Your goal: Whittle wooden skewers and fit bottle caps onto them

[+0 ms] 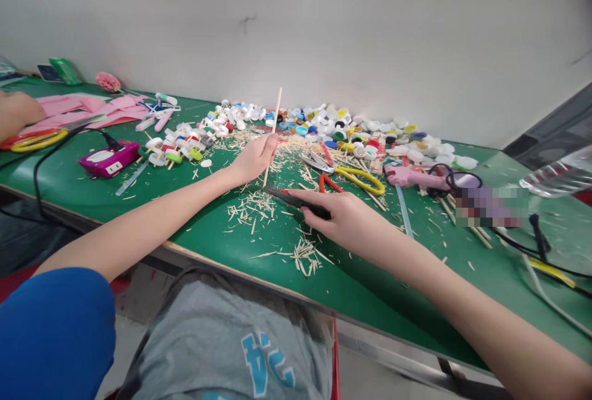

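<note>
My left hand [254, 158] is closed around a thin wooden stick [278, 107], which stands nearly upright, its lower end pointing at the tabletop. In my right hand [337, 210] is a black and red utility knife [296, 199], with its tip touching or very near the stick's lower end. Pale wood shavings [252, 210] lie scattered below both hands. Just beyond the knife rest silver-jawed pliers with red handles [318, 164] and a yellow-handled tool [363, 178].
Many coloured bottle caps [324, 122] are heaped along the wall. On the left are a magenta power strip [110, 158], pink paper [92, 106] and another person's hand [18, 113]. Right of me lie a pink glue gun [416, 177], cables and a clear plastic bottle [559, 173].
</note>
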`<state>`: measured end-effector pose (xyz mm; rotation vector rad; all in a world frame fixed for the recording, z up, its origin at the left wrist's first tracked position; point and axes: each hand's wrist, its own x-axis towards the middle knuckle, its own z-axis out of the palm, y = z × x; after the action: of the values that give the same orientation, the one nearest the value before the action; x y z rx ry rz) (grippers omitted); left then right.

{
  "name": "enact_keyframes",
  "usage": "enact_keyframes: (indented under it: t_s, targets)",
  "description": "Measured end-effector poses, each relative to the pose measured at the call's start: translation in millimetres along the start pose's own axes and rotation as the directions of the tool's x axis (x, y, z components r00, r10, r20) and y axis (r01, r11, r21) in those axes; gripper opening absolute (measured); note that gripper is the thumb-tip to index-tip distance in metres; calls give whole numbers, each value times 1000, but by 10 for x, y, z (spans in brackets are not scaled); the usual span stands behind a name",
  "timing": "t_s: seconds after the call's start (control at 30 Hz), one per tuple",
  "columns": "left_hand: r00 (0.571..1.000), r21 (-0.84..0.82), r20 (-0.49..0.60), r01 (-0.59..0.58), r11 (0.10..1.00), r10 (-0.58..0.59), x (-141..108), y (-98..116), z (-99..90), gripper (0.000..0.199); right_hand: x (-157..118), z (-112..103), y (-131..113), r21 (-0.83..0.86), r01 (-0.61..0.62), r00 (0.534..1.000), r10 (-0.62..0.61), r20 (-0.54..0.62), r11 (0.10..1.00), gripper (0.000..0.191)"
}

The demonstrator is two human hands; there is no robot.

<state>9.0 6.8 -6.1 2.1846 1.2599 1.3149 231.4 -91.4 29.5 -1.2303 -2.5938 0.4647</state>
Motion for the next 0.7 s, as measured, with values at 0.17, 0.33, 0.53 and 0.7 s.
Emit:
enact_keyframes:
  t_s: [0.17, 0.33, 0.53, 0.7]
  targets:
    - [1000, 27, 2, -12, 1000, 12, 6, 26, -10, 53, 19, 49, 83, -97, 72, 990, -83, -117, 993, 45]
    - [1000, 40, -5, 7, 999, -7, 10, 44, -11, 53, 34, 79, 151, -241, 75, 984, -111, -140, 968, 46]
    - [1000, 45, -13, 4, 999, -3, 14, 0, -6, 52, 16, 88, 92, -266, 71, 989, -103, -109, 961, 47]
    - [1000, 21, -8, 18, 1000, -18, 17, 19, 0, 49, 10, 47, -2, -194, 77, 992, -95, -82, 978, 48]
